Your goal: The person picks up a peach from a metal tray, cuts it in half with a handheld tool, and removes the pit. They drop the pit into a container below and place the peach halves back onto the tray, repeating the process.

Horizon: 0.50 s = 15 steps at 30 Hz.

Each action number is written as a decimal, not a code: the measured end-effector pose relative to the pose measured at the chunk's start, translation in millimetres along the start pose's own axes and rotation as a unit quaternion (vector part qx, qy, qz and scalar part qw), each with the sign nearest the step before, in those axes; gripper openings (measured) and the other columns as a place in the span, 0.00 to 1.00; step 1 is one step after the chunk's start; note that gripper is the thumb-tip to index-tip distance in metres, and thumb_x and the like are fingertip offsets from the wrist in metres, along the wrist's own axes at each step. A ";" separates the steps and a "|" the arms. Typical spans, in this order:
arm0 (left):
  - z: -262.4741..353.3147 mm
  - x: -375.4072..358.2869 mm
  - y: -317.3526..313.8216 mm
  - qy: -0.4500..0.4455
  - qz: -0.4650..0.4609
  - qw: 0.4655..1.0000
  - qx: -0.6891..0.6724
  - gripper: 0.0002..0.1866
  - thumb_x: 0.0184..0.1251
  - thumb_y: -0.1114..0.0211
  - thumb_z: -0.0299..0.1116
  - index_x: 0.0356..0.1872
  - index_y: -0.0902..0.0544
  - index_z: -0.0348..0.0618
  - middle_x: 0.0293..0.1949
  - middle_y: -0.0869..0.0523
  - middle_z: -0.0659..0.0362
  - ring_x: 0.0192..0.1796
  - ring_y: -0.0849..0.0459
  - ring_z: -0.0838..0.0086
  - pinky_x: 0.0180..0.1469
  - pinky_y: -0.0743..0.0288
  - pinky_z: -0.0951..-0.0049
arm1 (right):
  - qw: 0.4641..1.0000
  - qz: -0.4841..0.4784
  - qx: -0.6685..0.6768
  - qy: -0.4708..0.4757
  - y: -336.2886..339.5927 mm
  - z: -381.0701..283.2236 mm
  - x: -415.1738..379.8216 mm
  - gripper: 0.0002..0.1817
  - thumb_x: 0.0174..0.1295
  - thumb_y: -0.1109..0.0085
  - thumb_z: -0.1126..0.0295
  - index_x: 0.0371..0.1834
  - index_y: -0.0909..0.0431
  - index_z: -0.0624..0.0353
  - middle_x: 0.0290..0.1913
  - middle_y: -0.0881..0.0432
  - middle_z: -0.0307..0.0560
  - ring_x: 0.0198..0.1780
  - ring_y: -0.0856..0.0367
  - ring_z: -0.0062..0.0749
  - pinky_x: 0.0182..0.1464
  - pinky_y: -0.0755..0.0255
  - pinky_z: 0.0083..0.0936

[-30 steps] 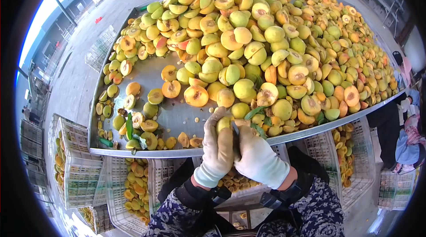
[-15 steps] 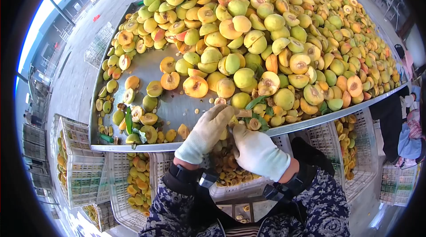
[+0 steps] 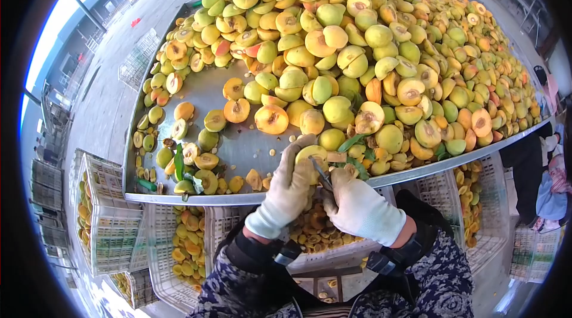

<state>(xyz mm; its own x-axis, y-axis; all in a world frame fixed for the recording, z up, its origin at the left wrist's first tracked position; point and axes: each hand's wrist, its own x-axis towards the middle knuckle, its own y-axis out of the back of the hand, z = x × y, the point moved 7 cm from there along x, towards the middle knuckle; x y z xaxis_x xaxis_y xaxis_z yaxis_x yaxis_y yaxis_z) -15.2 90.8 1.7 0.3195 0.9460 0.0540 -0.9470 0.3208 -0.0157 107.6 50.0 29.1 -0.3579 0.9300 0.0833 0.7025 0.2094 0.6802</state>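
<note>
My gloved left hand [image 3: 281,190] grips a yellow peach half [image 3: 311,156], its cut face turned up, at the front edge of the metal table. In my gloved right hand [image 3: 363,203] is a small knife [image 3: 322,176] with a thin metal blade that meets the peach. Its handle is mostly covered by my fingers. Just beyond my hands, green leaves [image 3: 350,142] and a piece of brown wood or card [image 3: 336,156] lie among the fruit. A large heap of halved peaches [image 3: 351,59] fills the table's middle and right.
The metal table [image 3: 205,89] has a raised rim, with loose halves and scraps at its left. Below the rim stand white plastic crates [image 3: 170,258] of peaches. Under my hands is another crate of pieces [image 3: 319,231]. A person's blue clothing [image 3: 551,196] shows at the right.
A peach half now shows in my left hand, and the knife has come into view at it. The whole view has shifted slightly.
</note>
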 end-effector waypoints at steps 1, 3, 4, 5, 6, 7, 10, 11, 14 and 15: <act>-1.1 -0.7 2.5 0.003 0.003 1.000 -0.002 0.28 0.78 0.50 0.46 0.66 0.35 0.32 0.60 0.24 0.48 0.61 0.25 0.65 0.64 0.32 0.65 | 1.000 -0.018 0.003 -0.010 -0.7 0.1 0.6 0.10 0.61 0.45 0.74 0.41 0.32 0.67 0.30 0.25 0.67 0.31 0.24 0.63 0.32 0.30 0.46; 4.3 0.0 3.4 -0.011 -0.010 1.000 0.021 0.35 0.75 0.49 0.57 0.68 0.36 0.35 0.58 0.24 0.53 0.58 0.25 0.72 0.58 0.27 0.70 | 0.999 -0.028 0.035 -0.009 5.5 -2.0 1.9 0.10 0.62 0.45 0.73 0.41 0.32 0.66 0.30 0.26 0.65 0.30 0.24 0.61 0.32 0.29 0.45; 6.5 -0.2 2.3 -0.074 0.044 0.993 0.084 0.35 0.75 0.48 0.56 0.68 0.37 0.35 0.57 0.24 0.52 0.58 0.24 0.70 0.59 0.27 0.69 | 0.997 -0.036 0.066 -0.006 6.2 -2.6 2.9 0.09 0.63 0.46 0.72 0.40 0.32 0.66 0.29 0.26 0.64 0.28 0.24 0.59 0.32 0.29 0.45; 14.8 -1.6 -1.0 -0.129 0.081 0.974 0.168 0.36 0.75 0.48 0.57 0.68 0.36 0.35 0.57 0.23 0.52 0.56 0.22 0.68 0.58 0.26 0.68 | 0.997 -0.036 0.069 -0.006 3.0 0.9 4.6 0.09 0.63 0.46 0.72 0.40 0.32 0.66 0.29 0.26 0.64 0.28 0.24 0.59 0.32 0.29 0.45; 19.6 -1.5 -1.2 -0.123 0.082 0.970 0.194 0.36 0.74 0.48 0.57 0.68 0.36 0.34 0.56 0.23 0.52 0.55 0.22 0.67 0.57 0.26 0.68 | 0.992 -0.040 0.120 -0.007 -0.7 3.0 7.8 0.08 0.65 0.46 0.71 0.40 0.32 0.64 0.27 0.26 0.59 0.26 0.24 0.52 0.30 0.29 0.41; 24.3 -1.5 -1.1 -0.118 0.082 0.965 0.218 0.37 0.74 0.48 0.58 0.68 0.36 0.34 0.56 0.22 0.52 0.54 0.21 0.67 0.57 0.25 0.69 | 0.984 -0.042 0.170 -0.009 -1.8 2.1 10.1 0.08 0.66 0.47 0.70 0.40 0.32 0.63 0.25 0.26 0.53 0.24 0.25 0.44 0.29 0.30 0.38; 18.7 -1.2 3.2 -0.024 -0.032 0.999 0.016 0.35 0.75 0.49 0.56 0.68 0.36 0.34 0.55 0.22 0.52 0.53 0.21 0.67 0.55 0.24 0.69 | 0.914 -0.165 0.328 -0.171 5.8 -7.2 2.1 0.08 0.71 0.52 0.66 0.42 0.33 0.60 0.22 0.29 0.39 0.19 0.31 0.22 0.21 0.35 0.23; 23.5 -3.5 5.6 -0.023 -0.031 0.999 0.018 0.35 0.75 0.49 0.56 0.68 0.36 0.34 0.55 0.22 0.52 0.53 0.21 0.67 0.55 0.24 0.69 | 0.876 -0.206 0.369 -0.234 0.8 -8.2 -1.9 0.09 0.72 0.54 0.65 0.43 0.34 0.60 0.22 0.30 0.36 0.18 0.33 0.18 0.19 0.37 0.19; 12.1 -11.5 1.2 0.103 -0.053 0.986 -0.119 0.32 0.77 0.50 0.52 0.68 0.37 0.33 0.56 0.23 0.52 0.56 0.22 0.68 0.58 0.27 0.68 | 0.851 -0.225 0.418 -0.223 -6.8 -1.9 -5.8 0.16 0.71 0.48 0.67 0.53 0.33 0.68 0.30 0.25 0.41 0.29 0.27 0.28 0.32 0.29 0.29; 20.8 -8.7 5.8 -0.017 0.007 1.000 0.007 0.31 0.78 0.50 0.49 0.68 0.37 0.33 0.57 0.24 0.51 0.57 0.24 0.69 0.61 0.29 0.68 | 0.853 -0.226 0.416 -0.221 -11.1 -1.6 -5.9 0.16 0.71 0.48 0.67 0.53 0.33 0.68 0.30 0.25 0.41 0.29 0.27 0.28 0.32 0.29 0.29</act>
<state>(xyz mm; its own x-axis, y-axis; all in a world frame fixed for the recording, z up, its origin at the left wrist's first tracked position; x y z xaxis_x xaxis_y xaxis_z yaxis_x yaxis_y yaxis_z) -24.1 83.5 21.8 0.3045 0.9485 0.0877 -0.9520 0.3059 -0.0032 100.9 41.6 22.2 -0.5695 0.6824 -0.4582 0.8138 0.5468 -0.1969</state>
